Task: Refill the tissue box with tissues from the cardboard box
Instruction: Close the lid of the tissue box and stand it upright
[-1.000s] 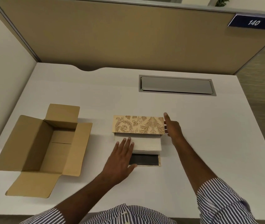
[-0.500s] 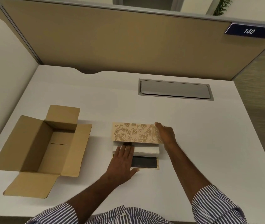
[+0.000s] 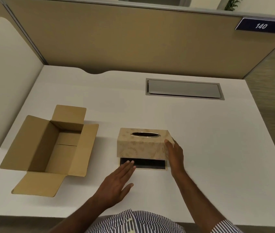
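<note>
Tissue box cover now sits lowered over its dark base, hiding the tissues. Right hand grips its right end; left hand hovers flat, fingers spread, beside the empty cardboard box on the surface.

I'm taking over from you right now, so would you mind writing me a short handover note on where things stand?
Left hand: open and flat, fingertips at the dark base of the tissue box, holding nothing.
Right hand: on the right end of the patterned tissue box cover, steadying it.
The cover sits over the base with its oval slot up; the base's front strip shows beneath it.
The cardboard box lies open to the left on the desk, and no tissues show inside.
Done: the cover is back over the base; no tissues are visible now.
Left: seat the cover fully and square it up.
</note>
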Action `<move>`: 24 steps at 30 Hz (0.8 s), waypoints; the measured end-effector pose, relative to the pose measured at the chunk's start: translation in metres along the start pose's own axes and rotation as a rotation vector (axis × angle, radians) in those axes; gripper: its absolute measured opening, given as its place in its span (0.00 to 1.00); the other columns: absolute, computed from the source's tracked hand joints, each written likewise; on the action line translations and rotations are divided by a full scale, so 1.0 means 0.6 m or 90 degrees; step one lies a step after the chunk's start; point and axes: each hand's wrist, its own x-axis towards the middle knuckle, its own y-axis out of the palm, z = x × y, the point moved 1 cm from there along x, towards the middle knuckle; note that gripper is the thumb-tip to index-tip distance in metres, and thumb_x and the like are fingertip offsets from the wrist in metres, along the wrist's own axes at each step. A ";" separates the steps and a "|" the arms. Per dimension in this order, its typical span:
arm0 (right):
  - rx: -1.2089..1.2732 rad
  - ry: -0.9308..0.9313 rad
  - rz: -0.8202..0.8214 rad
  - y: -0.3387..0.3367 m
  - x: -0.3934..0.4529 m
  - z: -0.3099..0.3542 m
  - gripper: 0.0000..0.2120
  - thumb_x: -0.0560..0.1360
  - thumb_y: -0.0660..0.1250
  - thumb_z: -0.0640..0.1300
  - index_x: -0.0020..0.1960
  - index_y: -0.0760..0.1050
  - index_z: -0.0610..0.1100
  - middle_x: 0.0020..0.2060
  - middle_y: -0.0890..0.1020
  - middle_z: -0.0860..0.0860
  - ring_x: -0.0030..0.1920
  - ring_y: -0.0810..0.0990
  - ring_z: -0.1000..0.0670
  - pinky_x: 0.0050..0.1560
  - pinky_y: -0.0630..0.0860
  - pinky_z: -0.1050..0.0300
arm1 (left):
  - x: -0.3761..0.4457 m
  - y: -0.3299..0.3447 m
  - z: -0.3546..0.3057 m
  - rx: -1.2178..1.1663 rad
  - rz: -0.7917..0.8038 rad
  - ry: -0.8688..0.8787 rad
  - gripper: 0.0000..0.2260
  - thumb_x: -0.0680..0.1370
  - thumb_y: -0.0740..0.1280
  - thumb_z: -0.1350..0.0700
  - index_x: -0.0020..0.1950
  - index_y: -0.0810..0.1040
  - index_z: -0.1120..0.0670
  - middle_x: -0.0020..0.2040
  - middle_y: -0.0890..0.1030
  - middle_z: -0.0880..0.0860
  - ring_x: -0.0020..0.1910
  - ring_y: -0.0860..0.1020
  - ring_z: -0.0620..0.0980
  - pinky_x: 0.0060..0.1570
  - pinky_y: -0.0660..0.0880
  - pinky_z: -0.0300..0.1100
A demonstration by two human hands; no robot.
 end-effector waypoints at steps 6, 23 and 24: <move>0.026 -0.016 0.016 -0.013 -0.056 -0.057 0.15 0.82 0.64 0.41 0.67 0.77 0.53 0.54 0.85 0.64 0.54 0.82 0.65 0.48 0.76 0.74 | -0.020 -0.020 0.005 -0.041 -0.017 -0.083 0.26 0.83 0.49 0.41 0.70 0.78 0.52 0.67 0.81 0.51 0.62 0.82 0.49 0.53 0.81 0.41; 0.013 0.063 0.052 -0.046 -0.078 -0.107 0.37 0.77 0.73 0.40 0.80 0.59 0.46 0.76 0.70 0.45 0.75 0.69 0.47 0.69 0.68 0.55 | 0.058 -0.019 0.016 -0.002 -0.154 -0.109 0.27 0.80 0.65 0.49 0.77 0.67 0.57 0.79 0.65 0.58 0.80 0.61 0.57 0.77 0.60 0.56; 0.010 0.068 0.050 -0.046 -0.080 -0.106 0.37 0.77 0.73 0.40 0.80 0.59 0.46 0.76 0.69 0.45 0.75 0.68 0.47 0.68 0.68 0.55 | 0.062 -0.017 0.020 0.012 -0.116 -0.147 0.30 0.81 0.62 0.46 0.79 0.62 0.58 0.81 0.59 0.60 0.81 0.55 0.59 0.79 0.55 0.58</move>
